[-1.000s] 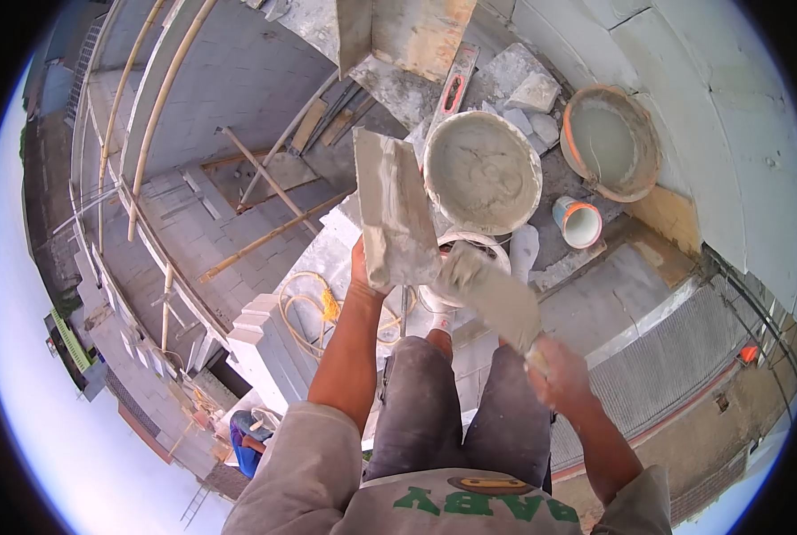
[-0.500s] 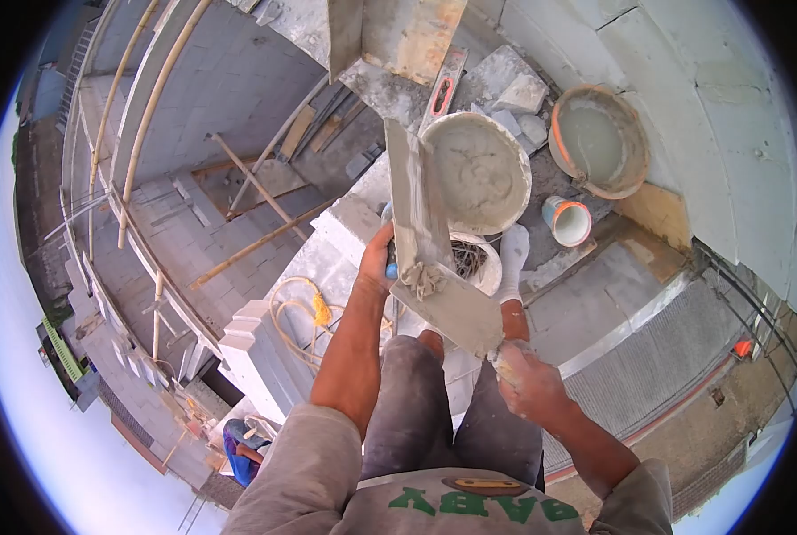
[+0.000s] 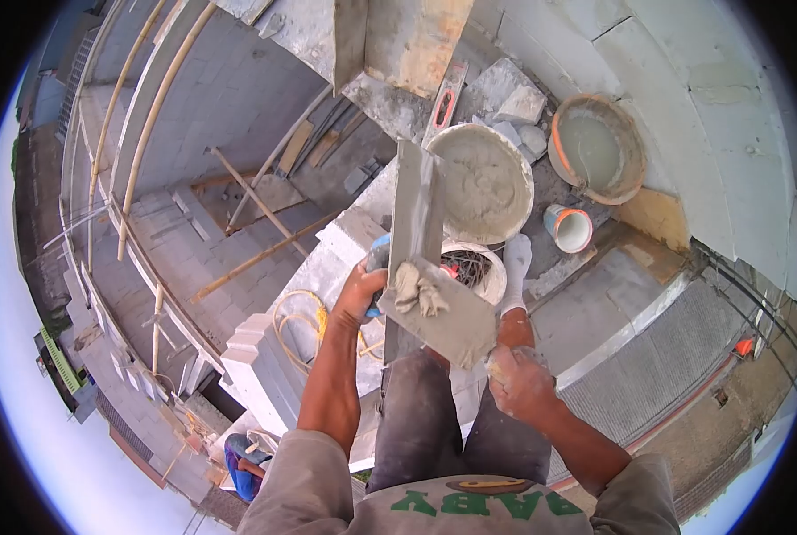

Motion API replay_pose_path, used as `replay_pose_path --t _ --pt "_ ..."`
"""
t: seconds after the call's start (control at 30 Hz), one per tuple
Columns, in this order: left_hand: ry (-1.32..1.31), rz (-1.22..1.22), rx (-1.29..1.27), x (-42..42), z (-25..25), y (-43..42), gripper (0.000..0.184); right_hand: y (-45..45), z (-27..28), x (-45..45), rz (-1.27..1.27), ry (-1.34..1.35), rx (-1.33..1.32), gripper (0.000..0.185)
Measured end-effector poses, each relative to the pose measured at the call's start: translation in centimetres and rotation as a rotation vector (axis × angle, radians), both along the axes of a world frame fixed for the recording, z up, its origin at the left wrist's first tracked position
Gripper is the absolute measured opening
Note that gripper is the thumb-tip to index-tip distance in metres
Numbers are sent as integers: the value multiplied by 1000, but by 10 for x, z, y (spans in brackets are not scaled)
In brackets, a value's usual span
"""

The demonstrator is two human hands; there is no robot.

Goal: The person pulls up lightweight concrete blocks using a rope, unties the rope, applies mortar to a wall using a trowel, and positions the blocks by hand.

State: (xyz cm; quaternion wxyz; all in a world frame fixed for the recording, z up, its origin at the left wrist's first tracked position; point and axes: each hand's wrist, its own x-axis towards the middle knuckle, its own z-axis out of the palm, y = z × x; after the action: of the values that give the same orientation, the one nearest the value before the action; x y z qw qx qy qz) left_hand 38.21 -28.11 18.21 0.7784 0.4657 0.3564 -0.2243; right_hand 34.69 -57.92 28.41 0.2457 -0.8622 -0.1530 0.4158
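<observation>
My left hand (image 3: 363, 290) is closed round the blue grip of a long, mortar-smeared plastering float (image 3: 419, 201), which points away from me. In my right hand (image 3: 519, 382) is a trowel (image 3: 461, 328), its flat blade lying across the near part of the float. A lump of wet mortar (image 3: 421, 292) sits on the blade's left end. Just beyond, a round tub (image 3: 483, 178) holds grey mortar. A white bucket (image 3: 503, 283) with thin dark metal pieces in it stands nearer, partly hidden by the trowel and float.
Right of the mortar tub stand an orange-rimmed water bucket (image 3: 637, 147) and a small white pail (image 3: 575, 231). A spirit level (image 3: 446, 98) lies beside broken blocks (image 3: 520, 105). To the left, the ledge drops to a lower level with bamboo poles (image 3: 247, 263). Another person (image 3: 244, 464) is far below.
My left hand has come nearer to me and slightly left, bringing the float with it. The trowel blade has shifted slightly left and nearer, and the mortar lump on it looks larger.
</observation>
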Motion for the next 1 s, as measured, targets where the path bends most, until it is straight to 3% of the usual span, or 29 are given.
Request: replay_pose_path --t 0.1,0.27,0.47,1.0 --pt "-9 4 27 1 5 -3 42 -4 -8 -1 -65 -41 34 51" --pt "-115 -78 -28 36 28 -6 41 -7 3 17 -114 -151 63 52" --pt "-182 -126 75 38 42 -10 34 -10 7 60 -112 -206 8 52" --pt "66 -326 78 -14 71 16 26 -13 -12 51 -142 -200 6 50"
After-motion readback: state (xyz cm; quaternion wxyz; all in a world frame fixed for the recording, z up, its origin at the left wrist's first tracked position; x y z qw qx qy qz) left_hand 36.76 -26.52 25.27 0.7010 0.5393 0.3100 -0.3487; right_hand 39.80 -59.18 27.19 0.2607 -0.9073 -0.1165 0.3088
